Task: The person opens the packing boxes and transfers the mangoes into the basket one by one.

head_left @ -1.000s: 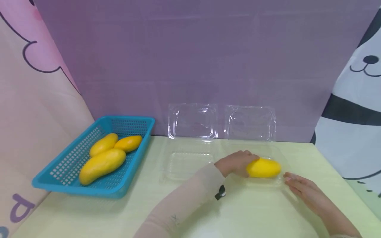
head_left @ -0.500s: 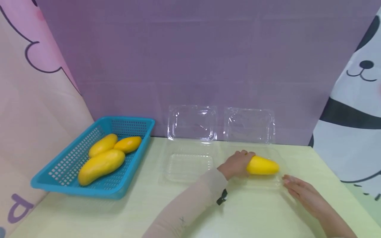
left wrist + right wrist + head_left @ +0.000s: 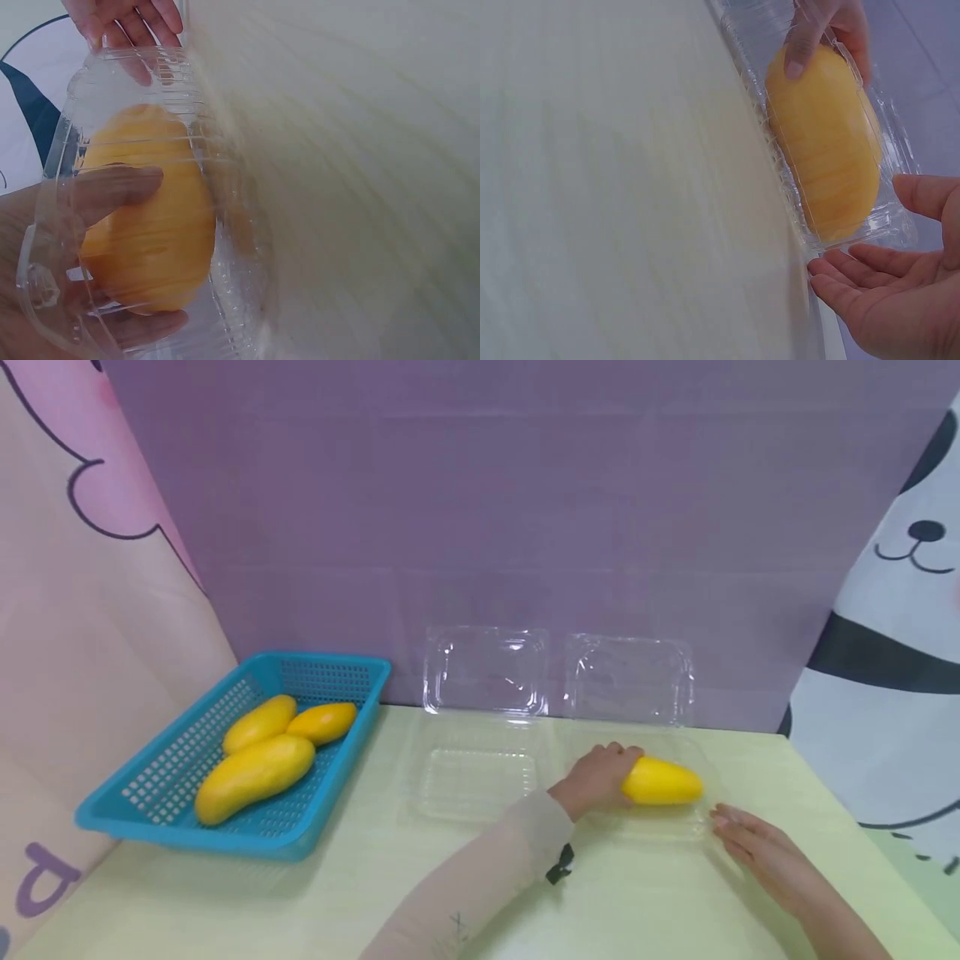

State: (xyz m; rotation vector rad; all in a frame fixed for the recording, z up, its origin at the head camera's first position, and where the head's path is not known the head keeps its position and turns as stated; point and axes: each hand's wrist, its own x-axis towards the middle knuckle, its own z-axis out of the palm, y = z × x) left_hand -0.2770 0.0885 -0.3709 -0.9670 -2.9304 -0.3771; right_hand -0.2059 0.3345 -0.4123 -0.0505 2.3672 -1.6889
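Observation:
My left hand grips the left end of a yellow mango inside the base of the right-hand clear plastic clamshell box. In the left wrist view, thumb and fingers show around the mango through the clear wall. The lid of this box stands raised at the back. My right hand is at the box's right end, holding nothing. Seen from the right wrist, its fingers are extended with the thumb apart, fingertips right at the box's end wall.
A second clear clamshell box, lid up, stands left of the first. Farther left is a blue perforated basket with a large mango and two smaller ones. A purple cloth backdrop rises behind the pale table.
Very little differs. The mango has tilted slightly in my left hand, and my right hand stays by the box's right end.

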